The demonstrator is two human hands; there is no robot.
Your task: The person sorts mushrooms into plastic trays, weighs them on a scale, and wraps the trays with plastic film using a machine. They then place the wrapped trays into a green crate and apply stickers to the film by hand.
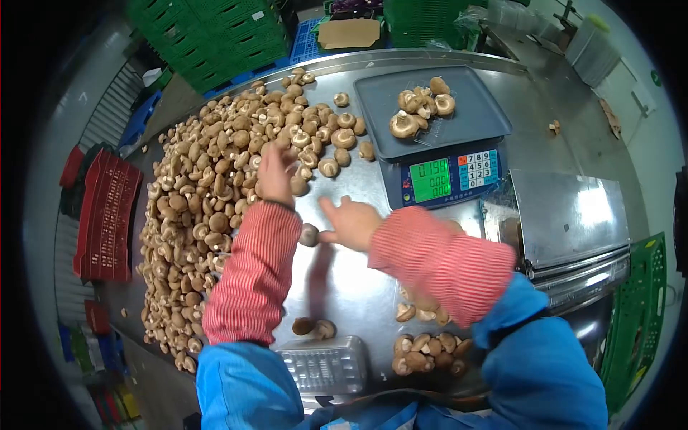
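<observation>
My left hand (275, 174) reaches over the right edge of a large pile of brown mushrooms (208, 183), its fingers apart and touching or just above some of them. To its right, my right hand (351, 223) is open, with thumb and forefinger spread. A single mushroom (309, 234) lies on the steel table beside that hand's fingertips. On the scale (444, 179), the grey platform (466, 118) carries a clear tray with several mushrooms (423, 107). The green display seems to read 0.159.
Near my body stands a clear plastic tray (322, 365), with two mushrooms (315, 328) just beyond it. Packed mushrooms (428, 353) sit to its right, partly behind my right sleeve. A steel-topped device (573, 215) is at right. Green crates (215, 39) and a red crate (107, 215) surround the table.
</observation>
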